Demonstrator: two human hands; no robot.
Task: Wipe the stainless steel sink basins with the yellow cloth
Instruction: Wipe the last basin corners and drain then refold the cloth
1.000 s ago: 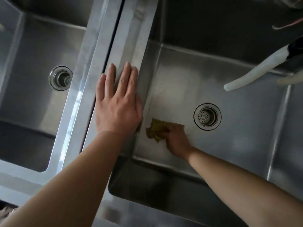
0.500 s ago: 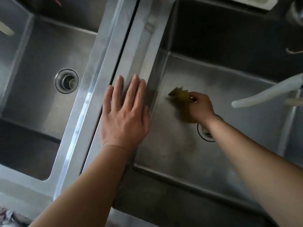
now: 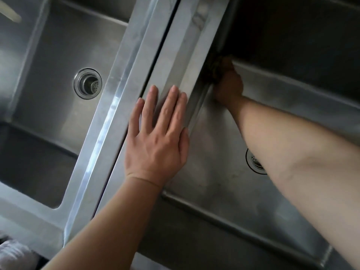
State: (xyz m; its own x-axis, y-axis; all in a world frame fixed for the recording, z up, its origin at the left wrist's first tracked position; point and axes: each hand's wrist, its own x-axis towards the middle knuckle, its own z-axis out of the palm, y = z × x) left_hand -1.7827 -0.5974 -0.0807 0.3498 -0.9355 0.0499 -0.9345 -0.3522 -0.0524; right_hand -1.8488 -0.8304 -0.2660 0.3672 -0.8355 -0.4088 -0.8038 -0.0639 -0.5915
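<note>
Dim, soft-focus view; glare streaks the rim, far basin corner in deep shadow.

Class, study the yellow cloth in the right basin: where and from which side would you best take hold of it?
Grip the bunched part of the yellow cloth that shows beyond the right hand, coming from above and the basin's open middle. It is pressed into the far left corner of the right basin, so walls block the other sides.

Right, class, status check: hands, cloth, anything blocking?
Left hand flat on the divider rim. Right hand grips yellow cloth at right basin's far-left corner. Nothing blocking.
</note>
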